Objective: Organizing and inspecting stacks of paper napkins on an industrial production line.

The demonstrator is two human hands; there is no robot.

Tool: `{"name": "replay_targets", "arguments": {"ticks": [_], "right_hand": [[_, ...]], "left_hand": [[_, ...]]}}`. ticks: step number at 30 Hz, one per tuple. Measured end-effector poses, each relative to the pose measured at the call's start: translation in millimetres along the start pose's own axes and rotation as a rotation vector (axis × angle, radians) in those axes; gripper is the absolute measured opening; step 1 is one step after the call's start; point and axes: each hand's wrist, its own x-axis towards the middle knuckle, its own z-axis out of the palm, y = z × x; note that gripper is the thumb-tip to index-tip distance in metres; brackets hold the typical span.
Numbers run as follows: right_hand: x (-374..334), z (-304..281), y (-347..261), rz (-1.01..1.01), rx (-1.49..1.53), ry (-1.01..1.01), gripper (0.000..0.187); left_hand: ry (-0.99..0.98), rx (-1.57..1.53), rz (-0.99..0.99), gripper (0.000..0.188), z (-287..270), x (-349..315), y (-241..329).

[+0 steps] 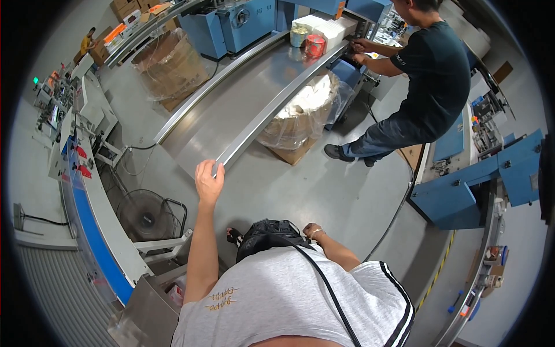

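Note:
My left hand (209, 182) is closed over the near end of a metal side rail (254, 130), with its fingers curled round the corner. The rail edges a long steel table (222, 110) that slopes away toward the far right. My right hand (313, 231) hangs low beside a black bag (272, 231) at my waist, with a band at the wrist; its fingers are too small and partly hidden to read. At the table's far end stand a red tin (315, 45), a greenish tin (299, 36) and stacks of white paper-like packs (335, 30).
A co-worker (433, 81) stands at the far right, hands at the machine by the table's end. Plastic-lined cartons (289, 136) (170, 66) flank the table. To my left are a floor fan (147, 217) and a blue-belt conveyor (101, 237); a cable (393, 217) crosses the floor at right.

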Motion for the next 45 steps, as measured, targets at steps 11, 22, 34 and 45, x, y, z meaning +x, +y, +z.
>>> {"name": "replay_targets", "arguments": {"ticks": [11, 22, 34, 45], "right_hand": [[0.9, 1.5, 0.0, 0.015, 0.003, 0.018, 0.038], [-4.4, -5.0, -4.5, 0.021, -0.014, -0.002, 0.038], [-5.0, -0.2, -1.2, 0.035, 0.069, 0.04, 0.037], [-7.6, -3.8, -1.4, 0.021, 0.04, 0.001, 0.037]], "left_hand": [[0.007, 0.002, 0.005, 0.023, -0.1, 2.2, 4.1], [-0.03, 0.018, 0.016, 0.025, -0.2, 0.3, 1.3], [-0.026, 0.008, 0.005, 0.026, -1.1, 0.5, 2.5], [-0.012, -0.006, 0.0, 0.026, -0.4, -1.1, 0.8]]}}
